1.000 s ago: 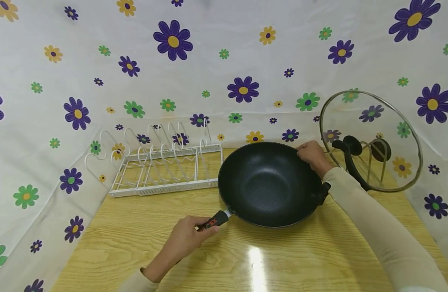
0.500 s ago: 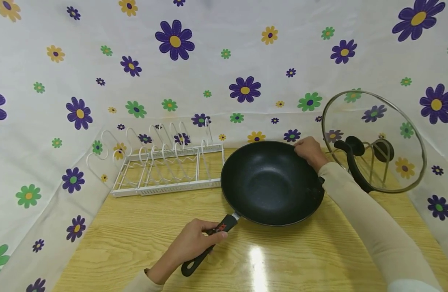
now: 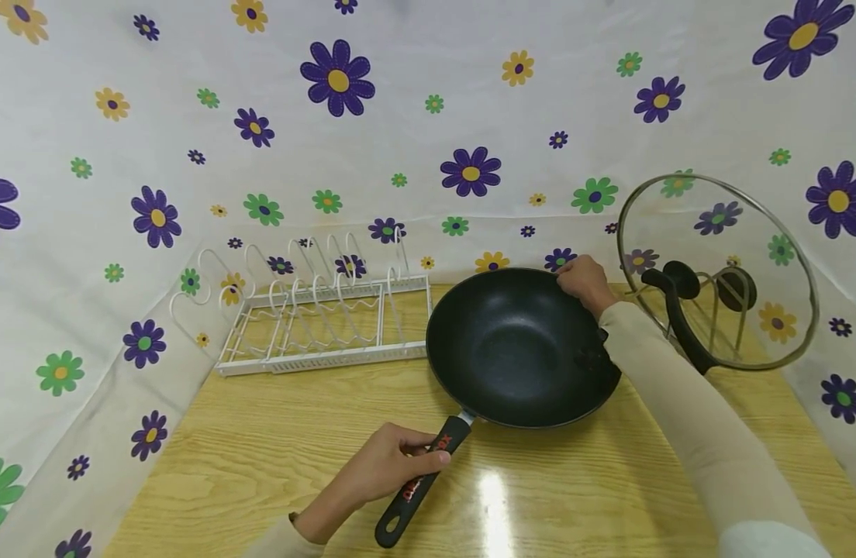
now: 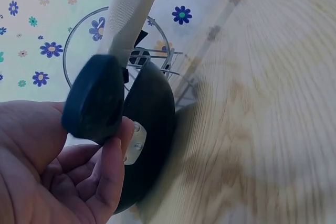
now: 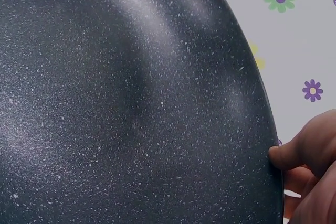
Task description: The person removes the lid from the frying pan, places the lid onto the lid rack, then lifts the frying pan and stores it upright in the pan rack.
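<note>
A black wok [image 3: 515, 349] sits right of centre in the head view, its long handle [image 3: 422, 480] slanting toward the near left. My left hand [image 3: 393, 463] grips that handle, thumb on top; in the left wrist view, the left hand [image 4: 79, 166] pinches the handle [image 4: 94, 98] between thumb and fingers. My right hand [image 3: 583, 280] pinches the wok's far right rim. Close up in the right wrist view, the thumb of the right hand [image 5: 310, 156] lies over the edge of the speckled wok [image 5: 131, 103], fingers behind it. The right sleeve partly hides the wok's small side handle.
A white wire dish rack [image 3: 330, 358] stands at the back left, its end close to the wok. On the right a glass lid [image 3: 808, 294] with a black knob stands upright in a wire holder [image 3: 710, 310]. Flowered cloth [image 3: 428, 139] bounds the wooden table [image 3: 295, 434].
The wok has turned anticlockwise, its handle swinging to point more toward me. My left hand has moved right with the handle; my right hand has shifted slightly left and away with the rim.
</note>
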### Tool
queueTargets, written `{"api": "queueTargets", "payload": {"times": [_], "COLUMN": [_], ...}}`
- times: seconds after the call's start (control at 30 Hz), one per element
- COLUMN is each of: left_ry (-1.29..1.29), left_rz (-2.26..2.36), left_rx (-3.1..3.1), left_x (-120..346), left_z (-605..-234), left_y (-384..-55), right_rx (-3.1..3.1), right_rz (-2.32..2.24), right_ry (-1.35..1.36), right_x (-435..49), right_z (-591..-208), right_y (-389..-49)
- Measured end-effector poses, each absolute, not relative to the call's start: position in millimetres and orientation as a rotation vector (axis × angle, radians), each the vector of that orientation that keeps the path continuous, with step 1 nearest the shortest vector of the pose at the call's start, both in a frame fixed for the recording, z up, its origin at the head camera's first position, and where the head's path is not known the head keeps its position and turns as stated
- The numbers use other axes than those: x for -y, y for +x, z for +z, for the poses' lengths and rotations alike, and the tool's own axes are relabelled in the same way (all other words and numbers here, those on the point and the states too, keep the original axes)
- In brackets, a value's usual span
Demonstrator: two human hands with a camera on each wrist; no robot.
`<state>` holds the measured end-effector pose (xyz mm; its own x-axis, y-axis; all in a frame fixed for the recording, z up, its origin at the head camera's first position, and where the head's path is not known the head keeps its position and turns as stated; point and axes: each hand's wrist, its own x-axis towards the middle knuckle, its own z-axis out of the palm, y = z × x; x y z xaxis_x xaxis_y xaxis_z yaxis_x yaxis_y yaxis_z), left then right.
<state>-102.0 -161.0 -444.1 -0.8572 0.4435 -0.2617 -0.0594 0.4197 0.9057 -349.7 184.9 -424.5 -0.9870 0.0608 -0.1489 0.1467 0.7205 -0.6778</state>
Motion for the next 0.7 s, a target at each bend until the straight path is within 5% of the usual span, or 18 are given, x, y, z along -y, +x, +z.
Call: {"api": "queueTargets", "payload": {"times": [0.7], "left_ry": [0.2], "left_rz": [1.713], "left_rx": [-1.919], "left_x": [124], "left_z": [-462], "left_y": [-90], "right_rx": [-2.928], "right_rz": [-1.007], "right_ry": [-0.06], "right_x": [-167], "right_z": [-434], "right_y": [-377]}}
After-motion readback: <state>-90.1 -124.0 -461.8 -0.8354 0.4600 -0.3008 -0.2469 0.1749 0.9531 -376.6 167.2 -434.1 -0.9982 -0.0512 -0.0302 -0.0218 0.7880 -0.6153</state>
